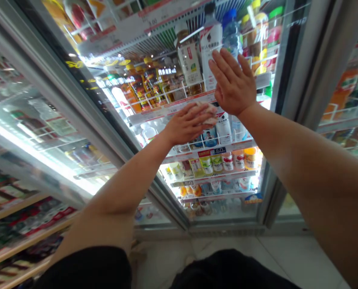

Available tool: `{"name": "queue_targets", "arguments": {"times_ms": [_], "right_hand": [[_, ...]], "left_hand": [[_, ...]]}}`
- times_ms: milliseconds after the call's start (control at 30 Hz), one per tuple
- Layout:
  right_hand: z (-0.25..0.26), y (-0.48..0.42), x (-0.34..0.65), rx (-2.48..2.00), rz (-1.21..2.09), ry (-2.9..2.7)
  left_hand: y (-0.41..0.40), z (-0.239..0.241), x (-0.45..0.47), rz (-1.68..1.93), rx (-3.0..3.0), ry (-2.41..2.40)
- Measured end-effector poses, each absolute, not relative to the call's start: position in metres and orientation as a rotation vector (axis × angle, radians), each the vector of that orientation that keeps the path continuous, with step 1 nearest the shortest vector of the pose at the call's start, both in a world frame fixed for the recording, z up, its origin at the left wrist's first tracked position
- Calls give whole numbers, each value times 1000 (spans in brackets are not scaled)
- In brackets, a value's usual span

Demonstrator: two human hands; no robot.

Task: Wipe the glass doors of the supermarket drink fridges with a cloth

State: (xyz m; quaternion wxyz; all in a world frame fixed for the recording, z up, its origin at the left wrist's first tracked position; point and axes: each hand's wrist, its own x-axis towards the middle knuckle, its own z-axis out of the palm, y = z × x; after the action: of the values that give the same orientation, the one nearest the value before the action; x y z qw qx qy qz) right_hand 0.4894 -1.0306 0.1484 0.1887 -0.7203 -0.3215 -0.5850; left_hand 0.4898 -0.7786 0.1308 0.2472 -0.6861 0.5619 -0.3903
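A glass cooler door point(106, 90) fills the middle of the head view, with bottled drinks behind it. My left hand point(186, 122) lies over a crumpled, pale pinkish cloth point(209, 112) at the glass. Only the part of the cloth beyond my fingers shows. Higher and to the right, my right hand point(234, 84) is flat with its fingers stretched out and nothing in it. Its palm faces the glass; whether it touches is hard to tell. Just behind that hand, inside the cooler, stands a tall bottle with a white label point(210, 40).
Metal door frames run along the left point(85, 108) and right point(314, 60) of this door. Further cooler shelves lie beyond both. At lower left are wooden-edged shelves point(16, 208) of goods. Pale floor tiles point(275, 257) are below, near my dark clothing point(227, 273).
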Motion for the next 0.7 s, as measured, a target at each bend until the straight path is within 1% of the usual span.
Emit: {"name": "queue_targets", "arguments": {"times_ms": [67,100,200,267,333,400,467,500,533,633,667,700], "right_hand": [[149,-1031,487,-2035,-1636,-900],[149,-1030,487,-2032,-1630,-904],[149,-1030,487,-2009,-1610,-928],[149,-1030,488,-1990,-1610,-932],[149,-1030,489,-1994,-1625,-928],[149,-1031,490,-1996,-1642,-937],[149,-1031,493,-1988,-1640,-948],[149,-1032,494,-1985,-1635,-951],[148,-1032,495,-1978,-1633,-954],[148,-1032,500,-1961,-1649,-962],[147,-1032,501,-1940,-1664,-967],[147,-1032,502,-1920,-1677,-970]], "left_hand": [[-776,128,489,-1222,-2011,1401],[-774,124,488,-1247,-2028,1394],[-767,114,488,-1120,-1859,1591],[-760,122,490,-1074,-1769,1661],[-754,143,493,-1231,-1854,1564],[-750,166,495,-1496,-2009,1347],[-751,178,494,-1698,-2102,1144],[-752,178,493,-1717,-2112,1105],[-754,176,493,-1657,-2098,1136],[-757,172,496,-1288,-2014,1308],[-758,176,498,-1236,-2017,1314],[-759,184,500,-1271,-2043,1283]]}}
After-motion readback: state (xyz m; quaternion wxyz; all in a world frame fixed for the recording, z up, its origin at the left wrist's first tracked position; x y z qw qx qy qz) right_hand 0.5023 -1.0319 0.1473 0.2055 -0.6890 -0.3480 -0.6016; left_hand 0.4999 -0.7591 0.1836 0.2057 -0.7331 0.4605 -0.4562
